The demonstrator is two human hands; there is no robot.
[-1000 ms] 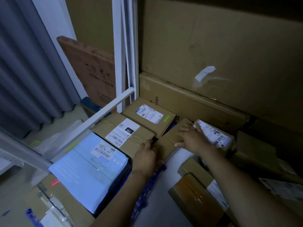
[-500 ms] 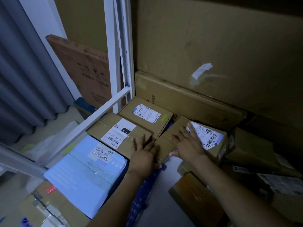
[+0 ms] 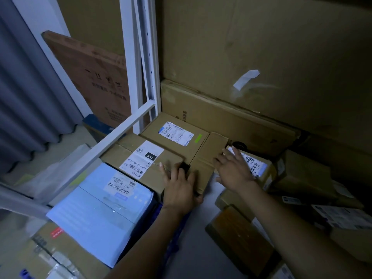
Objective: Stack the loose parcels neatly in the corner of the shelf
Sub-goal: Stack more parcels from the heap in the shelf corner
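As left hand [image 3: 179, 188] rests on narrow box [image 3: 209, 154], right hand [image 3: 233, 171], fingers [image 3: 236, 158] splayed

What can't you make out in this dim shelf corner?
Head view only.
- Parcel under the right hand: label partly covered by the hand.
- Small black thing at the fingertips of the left hand: mostly hidden by them.
- Dark round object behind the right hand: too dim to identify.
- Right-edge parcels: cut off by the frame, in shadow.
- Fine label print: too small.

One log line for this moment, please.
left hand rests on plain box | right hand touches labelled box | stack unfinished
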